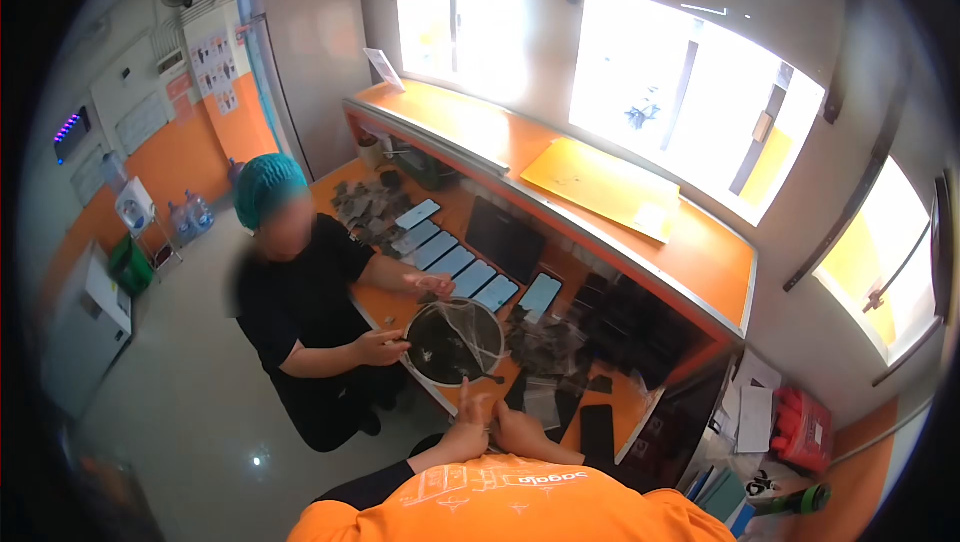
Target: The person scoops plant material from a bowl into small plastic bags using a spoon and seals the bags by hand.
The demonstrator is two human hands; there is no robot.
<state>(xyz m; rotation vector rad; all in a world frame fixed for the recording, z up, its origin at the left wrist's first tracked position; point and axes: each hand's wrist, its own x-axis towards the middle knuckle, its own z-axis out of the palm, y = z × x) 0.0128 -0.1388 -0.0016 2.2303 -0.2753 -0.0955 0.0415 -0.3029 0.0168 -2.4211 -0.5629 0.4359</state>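
My left hand (466, 431) is at the table's near edge, just below a round dark tray with a pale rim (440, 344). One of its fingers stretches up toward the rim; it holds nothing that I can see. Close beside it on the right is my right hand (521, 428), its fingers curled in; what they hold, if anything, is hidden. A clear crumpled strip (470, 327) lies across the tray. A person in a teal hair cover (310, 282) has one hand (381, 347) at the tray's left rim and the other (430, 284) above its top edge.
Several phones (450, 262) lie in a row on the orange table, with a dark flat panel (507, 239) behind them. Small clear packets (548, 347) are piled right of the tray. A black phone (597, 429) lies nearer me. A raised orange ledge (620, 242) bounds the back.
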